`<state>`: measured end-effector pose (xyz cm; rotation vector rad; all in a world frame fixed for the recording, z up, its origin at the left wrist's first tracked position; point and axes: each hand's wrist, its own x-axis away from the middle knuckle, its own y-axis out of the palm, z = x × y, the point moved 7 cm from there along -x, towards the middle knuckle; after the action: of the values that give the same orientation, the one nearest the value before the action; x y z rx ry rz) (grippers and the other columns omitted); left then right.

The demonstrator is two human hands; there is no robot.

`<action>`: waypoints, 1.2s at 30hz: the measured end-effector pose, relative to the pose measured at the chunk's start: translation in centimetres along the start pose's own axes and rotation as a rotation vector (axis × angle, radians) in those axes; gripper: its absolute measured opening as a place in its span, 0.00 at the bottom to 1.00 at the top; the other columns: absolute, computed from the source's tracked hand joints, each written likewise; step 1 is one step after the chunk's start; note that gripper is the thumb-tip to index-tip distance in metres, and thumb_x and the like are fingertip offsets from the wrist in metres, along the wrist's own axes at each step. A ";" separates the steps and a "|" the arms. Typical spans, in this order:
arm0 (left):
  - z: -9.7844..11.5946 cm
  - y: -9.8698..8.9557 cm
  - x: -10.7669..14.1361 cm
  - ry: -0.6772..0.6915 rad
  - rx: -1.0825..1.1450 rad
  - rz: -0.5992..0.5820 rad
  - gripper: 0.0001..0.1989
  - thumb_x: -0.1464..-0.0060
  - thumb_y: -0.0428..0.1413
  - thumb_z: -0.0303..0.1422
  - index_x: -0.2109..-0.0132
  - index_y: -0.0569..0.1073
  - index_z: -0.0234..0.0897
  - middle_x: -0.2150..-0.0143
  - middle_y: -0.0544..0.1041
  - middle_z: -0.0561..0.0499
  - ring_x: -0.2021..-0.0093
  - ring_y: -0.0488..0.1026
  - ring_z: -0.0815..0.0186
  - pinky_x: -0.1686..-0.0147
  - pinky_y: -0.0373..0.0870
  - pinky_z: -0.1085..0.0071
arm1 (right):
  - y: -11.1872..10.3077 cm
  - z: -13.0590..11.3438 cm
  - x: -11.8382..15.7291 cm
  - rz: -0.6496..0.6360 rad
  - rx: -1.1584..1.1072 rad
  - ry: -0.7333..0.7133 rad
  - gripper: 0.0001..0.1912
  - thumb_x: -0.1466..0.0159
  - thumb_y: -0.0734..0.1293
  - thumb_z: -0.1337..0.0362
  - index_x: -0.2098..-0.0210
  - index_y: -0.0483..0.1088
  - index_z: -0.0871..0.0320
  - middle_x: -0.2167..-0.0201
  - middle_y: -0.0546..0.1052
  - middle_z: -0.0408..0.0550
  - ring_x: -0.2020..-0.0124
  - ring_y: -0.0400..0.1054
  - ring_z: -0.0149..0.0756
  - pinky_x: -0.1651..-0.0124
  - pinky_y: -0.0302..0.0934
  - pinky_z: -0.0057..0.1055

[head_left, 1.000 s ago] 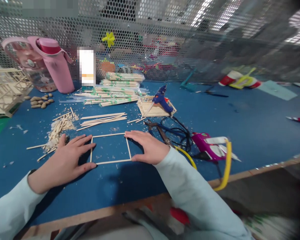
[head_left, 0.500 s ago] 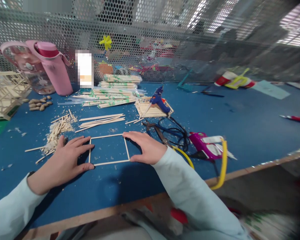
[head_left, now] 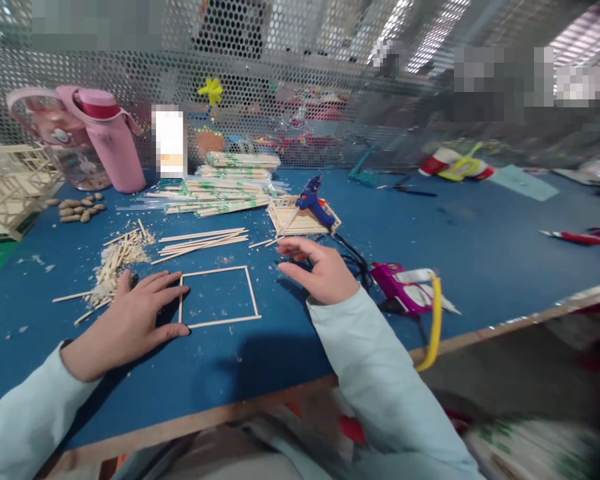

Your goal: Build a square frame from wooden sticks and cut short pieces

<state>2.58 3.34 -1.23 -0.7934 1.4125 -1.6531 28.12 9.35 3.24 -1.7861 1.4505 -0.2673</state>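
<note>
Rectangle of thin sticks (head_left: 225, 321) lies between our left hand (head_left: 125, 327), spread with fingertips on its left corners, and our right hand (head_left: 323, 270), loosely curled and apparently empty. Uneven left-hand pressure could skew it, and our right hand snagging the black cable (head_left: 359, 253) could drag the blue glue gun (head_left: 313, 203). Beyond our hands, plastic wrappers (head_left: 245, 203) hold bundled sticks (head_left: 180, 209); the pink bottle's (head_left: 115, 150) contents are hidden.

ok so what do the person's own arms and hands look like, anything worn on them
The left sleeve and right sleeve are both pale blue, long and loosely creased, with no clear print visible. The left hand and right hand are ungloved.
</note>
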 end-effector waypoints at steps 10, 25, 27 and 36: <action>-1.9 -2.7 -0.3 -0.226 0.145 0.168 0.20 0.42 0.41 0.43 0.51 0.70 0.42 0.47 0.72 0.46 0.46 0.66 0.56 0.44 0.52 0.47 | 2.4 -1.8 3.2 -0.257 0.314 0.046 0.07 0.41 0.62 0.64 0.72 0.70 0.57 0.75 0.74 0.45 0.74 0.66 0.32 0.68 0.58 0.29; -1.3 -4.9 0.5 -0.168 0.134 0.557 0.14 0.45 0.48 0.39 0.60 0.74 0.36 0.62 0.78 0.46 0.61 0.74 0.61 0.61 0.68 0.67 | 6.4 -1.3 -0.3 -0.362 0.680 0.325 0.13 0.45 0.62 0.55 0.77 0.73 0.56 0.73 0.77 0.49 0.67 0.70 0.39 0.69 0.54 0.28; -1.4 -4.8 0.5 -0.172 0.141 0.543 0.15 0.45 0.48 0.39 0.60 0.74 0.35 0.62 0.78 0.46 0.61 0.74 0.61 0.60 0.68 0.67 | 6.2 -0.8 -0.2 -0.350 0.682 0.358 0.11 0.45 0.62 0.58 0.75 0.74 0.55 0.71 0.78 0.49 0.66 0.71 0.39 0.68 0.56 0.29; -1.6 -3.9 -0.2 -0.184 0.214 0.470 0.16 0.46 0.47 0.41 0.60 0.74 0.36 0.61 0.78 0.45 0.60 0.73 0.60 0.59 0.68 0.65 | 5.3 -0.1 0.5 -0.320 0.771 0.360 0.11 0.45 0.61 0.63 0.71 0.75 0.57 0.68 0.78 0.52 0.64 0.72 0.41 0.66 0.59 0.30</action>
<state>0.58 4.48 2.32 -0.4354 1.1601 -1.3026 24.35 8.76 -0.50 -1.3393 1.0521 -1.1898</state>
